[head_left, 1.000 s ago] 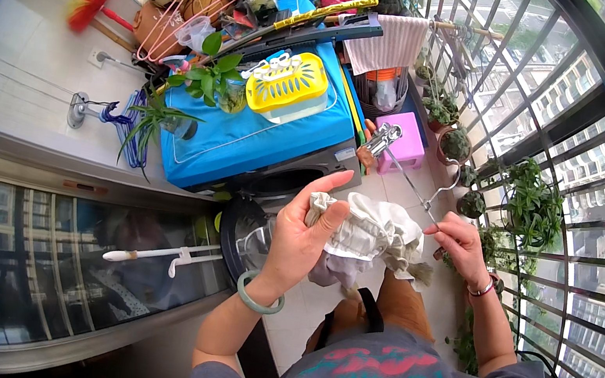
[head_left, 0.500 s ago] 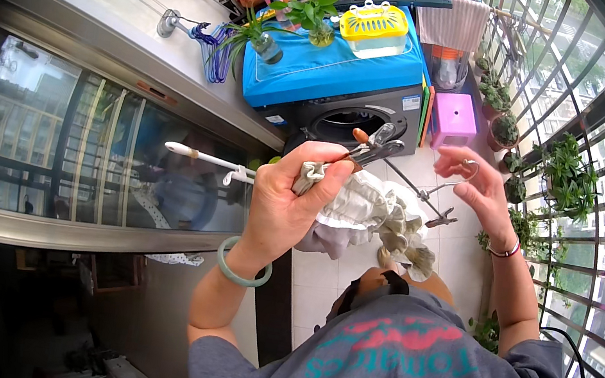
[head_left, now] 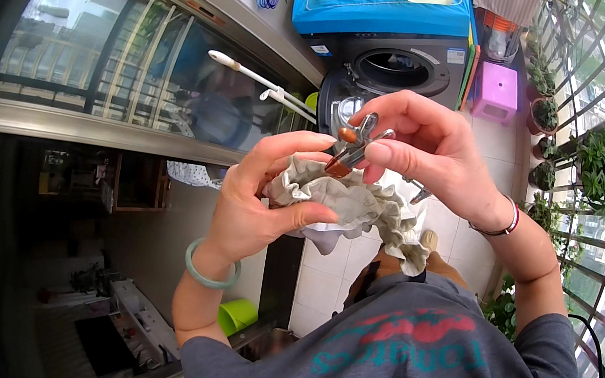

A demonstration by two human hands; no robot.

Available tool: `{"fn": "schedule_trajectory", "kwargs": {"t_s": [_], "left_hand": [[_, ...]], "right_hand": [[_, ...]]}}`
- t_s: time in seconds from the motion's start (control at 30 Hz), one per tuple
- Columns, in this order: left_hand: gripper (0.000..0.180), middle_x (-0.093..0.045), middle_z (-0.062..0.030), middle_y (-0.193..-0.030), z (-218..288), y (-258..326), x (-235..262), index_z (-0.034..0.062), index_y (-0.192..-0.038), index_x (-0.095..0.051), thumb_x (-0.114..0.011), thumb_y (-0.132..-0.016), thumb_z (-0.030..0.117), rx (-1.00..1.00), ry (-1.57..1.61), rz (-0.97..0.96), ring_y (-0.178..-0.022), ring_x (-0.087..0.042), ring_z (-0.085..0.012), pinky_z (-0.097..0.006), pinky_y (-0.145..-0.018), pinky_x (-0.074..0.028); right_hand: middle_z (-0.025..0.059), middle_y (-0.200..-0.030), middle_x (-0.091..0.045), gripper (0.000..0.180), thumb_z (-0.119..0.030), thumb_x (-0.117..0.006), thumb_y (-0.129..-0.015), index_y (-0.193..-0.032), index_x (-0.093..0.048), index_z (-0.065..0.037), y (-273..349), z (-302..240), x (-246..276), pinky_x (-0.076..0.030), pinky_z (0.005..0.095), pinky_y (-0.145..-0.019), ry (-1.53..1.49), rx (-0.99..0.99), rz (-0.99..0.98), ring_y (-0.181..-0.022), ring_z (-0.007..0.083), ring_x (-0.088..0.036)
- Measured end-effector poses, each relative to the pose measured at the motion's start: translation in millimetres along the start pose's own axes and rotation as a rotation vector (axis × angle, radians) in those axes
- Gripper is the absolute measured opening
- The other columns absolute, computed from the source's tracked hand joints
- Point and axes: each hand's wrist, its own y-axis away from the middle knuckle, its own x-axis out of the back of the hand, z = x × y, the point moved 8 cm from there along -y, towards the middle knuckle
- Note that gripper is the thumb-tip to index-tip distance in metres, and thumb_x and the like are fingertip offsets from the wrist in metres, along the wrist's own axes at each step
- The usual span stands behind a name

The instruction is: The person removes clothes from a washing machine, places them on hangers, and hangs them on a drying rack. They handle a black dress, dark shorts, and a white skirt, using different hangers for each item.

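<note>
A pale cream garment [head_left: 348, 200] with a gathered, ruffled edge hangs bunched in front of me. My left hand [head_left: 259, 190] holds that edge between thumb and fingers. My right hand [head_left: 431, 150] pinches the handles of a metal clip [head_left: 354, 150] with orange-brown ends. The clip's lower end meets the top of the fabric; whether its jaws grip the cloth I cannot tell. Beside the right wrist, another metal clip [head_left: 420, 193] shows behind the cloth. Most of the hanger bar is hidden by my hand and the fabric.
A front-loading washing machine [head_left: 398, 62] under a blue cover [head_left: 386, 12] stands ahead, its door open. A pink stool [head_left: 496, 93] is right of it. Potted plants [head_left: 598, 169] line the barred railing. At left, a white pole [head_left: 260, 81] crosses before the glass.
My right hand has moved left from the hanger's hook to the clip and closed on it. My left hand has shifted from beside the clip along the fabric edge. The view has tilted down.
</note>
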Motion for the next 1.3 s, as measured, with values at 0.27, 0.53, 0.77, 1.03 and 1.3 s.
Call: {"fn": "schedule_trajectory", "kwargs": {"t_s": [0.27,0.53,0.77,1.03,1.3], "left_hand": [[0.041,-0.061,-0.0154,-0.124,14.1,55.7,9.6,0.0071,-0.105,-0.060,-0.080,-0.069,-0.003,-0.053,-0.136,-0.019,-0.107,-0.062,-0.0215,-0.030,-0.085,-0.051],[0.032,-0.041,-0.0289,-0.143,31.4,92.1,32.0,0.0093,-0.086,-0.065,-0.075,-0.064,-0.011,-0.130,-0.227,-0.007,-0.097,-0.066,-0.0202,-0.032,-0.080,-0.053],[0.027,-0.033,-0.0319,-0.147,33.5,128.6,58.1,0.0133,-0.071,-0.064,-0.084,-0.061,-0.003,-0.108,-0.290,-0.003,-0.117,-0.060,-0.0262,-0.033,-0.090,-0.051],[0.029,-0.032,-0.0321,-0.147,25.2,166.2,89.4,0.0131,-0.078,-0.065,-0.084,-0.062,-0.002,-0.117,-0.255,0.011,-0.112,-0.062,-0.0263,-0.033,-0.091,-0.051],[0.054,-0.066,-0.0178,-0.115,-2.6,200.5,138.1,0.0019,-0.119,-0.058,-0.082,-0.077,0.025,0.192,-0.095,0.240,-0.099,-0.064,-0.0148,-0.026,-0.080,-0.049]], "right_hand": [[0.0013,-0.086,-0.065,0.026,-0.015,-0.076,-0.083,-0.098,-0.061,-0.002,17.3,5.2,-18.3,-0.053,0.0223,-0.066,0.260,0.118,-0.104,-0.075,0.0068,-0.062],[0.0014,-0.091,-0.063,0.023,-0.014,-0.077,-0.081,-0.093,-0.062,-0.002,11.1,14.4,-69.1,-0.052,0.0218,-0.064,0.233,0.245,-0.143,-0.083,0.0068,-0.060],[0.0023,-0.093,-0.061,0.018,-0.009,-0.075,-0.082,-0.091,-0.062,-0.001,-0.4,27.1,-113.8,-0.051,0.0216,-0.063,0.212,0.302,-0.210,-0.083,0.0077,-0.059],[0.0032,-0.094,-0.063,0.021,-0.012,-0.076,-0.082,-0.092,-0.061,-0.002,-10.7,56.3,-169.9,-0.050,0.0246,-0.066,0.269,0.248,-0.310,-0.084,0.0095,-0.060],[0.0020,-0.088,-0.065,0.032,-0.016,-0.078,-0.080,-0.106,-0.064,-0.003,-31.9,99.2,-230.8,-0.052,0.0241,-0.068,0.374,0.252,-0.356,-0.079,0.0084,-0.061]]}}
